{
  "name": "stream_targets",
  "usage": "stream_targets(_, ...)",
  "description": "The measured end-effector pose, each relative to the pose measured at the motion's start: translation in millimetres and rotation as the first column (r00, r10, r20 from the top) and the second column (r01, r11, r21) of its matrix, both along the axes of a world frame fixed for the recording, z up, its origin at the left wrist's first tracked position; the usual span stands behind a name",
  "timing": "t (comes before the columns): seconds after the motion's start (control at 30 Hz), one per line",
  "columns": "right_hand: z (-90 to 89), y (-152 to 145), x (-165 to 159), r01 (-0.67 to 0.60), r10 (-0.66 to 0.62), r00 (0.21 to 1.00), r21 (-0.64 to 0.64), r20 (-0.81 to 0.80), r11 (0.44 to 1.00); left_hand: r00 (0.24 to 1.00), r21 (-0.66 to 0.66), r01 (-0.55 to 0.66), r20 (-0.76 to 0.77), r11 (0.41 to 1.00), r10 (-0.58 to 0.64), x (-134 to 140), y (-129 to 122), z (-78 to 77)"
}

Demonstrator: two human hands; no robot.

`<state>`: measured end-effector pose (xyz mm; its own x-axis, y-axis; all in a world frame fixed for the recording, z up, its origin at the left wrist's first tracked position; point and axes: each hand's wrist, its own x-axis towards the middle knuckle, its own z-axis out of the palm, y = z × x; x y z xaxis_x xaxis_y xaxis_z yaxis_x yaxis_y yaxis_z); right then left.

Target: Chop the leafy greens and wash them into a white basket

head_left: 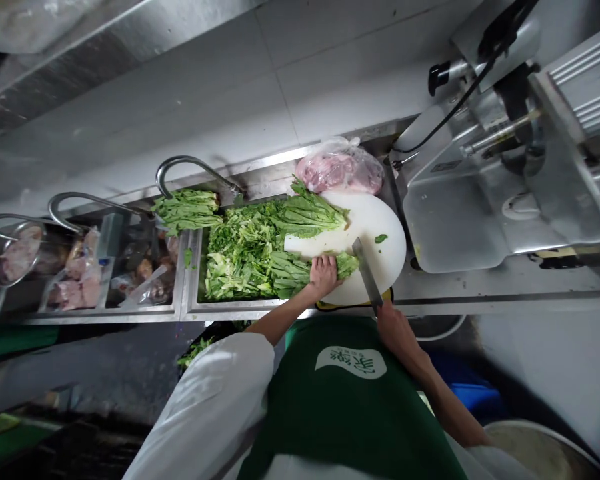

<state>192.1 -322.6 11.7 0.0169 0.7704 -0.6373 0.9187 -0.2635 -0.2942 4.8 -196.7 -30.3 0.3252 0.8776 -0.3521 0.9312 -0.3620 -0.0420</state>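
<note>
My left hand (324, 275) presses down on a bunch of leafy greens (347, 265), fingers curled over it, on the round white cutting board (387, 227). In my right hand (391, 320) is the handle of a cleaver (367, 270); its blade stands just right of the cut end of the bunch. Another whole bunch of greens (310, 217) lies across the far left part of the board and over the sink. Chopped greens (237, 250) fill the sink left of the board. A small loose leaf (381, 238) rests on the board.
A plastic bag of raw meat (340, 167) sits behind the board. More greens (187, 210) lie by a curved faucet (195, 160). Sinks at left hold bagged meat (77, 280). A metal slicing machine (460, 207) stands at right.
</note>
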Motion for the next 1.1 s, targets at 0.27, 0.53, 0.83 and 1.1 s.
stream_targets(0.27,-31.0,20,29,0.124,-0.117,0.99,0.094,-0.084,0.988,0.995,-0.154,-0.015,0.099,0.988,0.03,-21,49,33.6)
stream_targets(0.53,-23.2,33,35,0.199,-0.2,0.98,0.119,-0.005,0.973,0.958,-0.201,0.286,0.073,0.937,-0.276,-41,205,22.1)
stream_targets(0.83,-11.5,41,25,0.144,-0.146,0.989,0.065,0.031,0.987,0.975,-0.047,0.221,-0.013,0.974,-0.222,-19,165,0.2)
stream_targets(1.1,-7.2,54,8,0.108,-0.11,0.994,0.123,0.015,0.987,0.998,-0.024,0.049,-0.028,0.998,-0.05,5,108,3.9)
